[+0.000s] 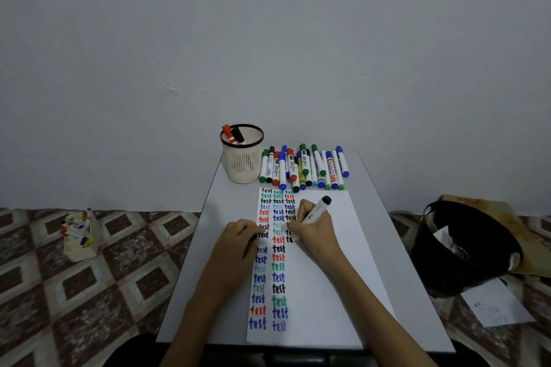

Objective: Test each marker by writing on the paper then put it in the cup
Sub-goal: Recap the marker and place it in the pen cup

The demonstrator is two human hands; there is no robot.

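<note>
A white sheet of paper (325, 271) lies on the small grey table (396, 250), covered on its left side with columns of the word "test" in several colours. My right hand (313, 226) grips a white marker with a black end (319, 208), its tip down on the paper in the third column. My left hand (238, 243) rests on the paper's left edge, fingers curled round a small dark object that looks like a cap. A beige mesh cup (242, 158) at the table's back left holds a red and a black marker. Several capped markers (304, 168) lie beside it.
On the patterned floor to the left stands a small box of markers (80, 234). A black bin (465, 250) with crumpled paper sits to the right, with a loose written-on sheet (495, 304) below it. A plain wall rises behind the table.
</note>
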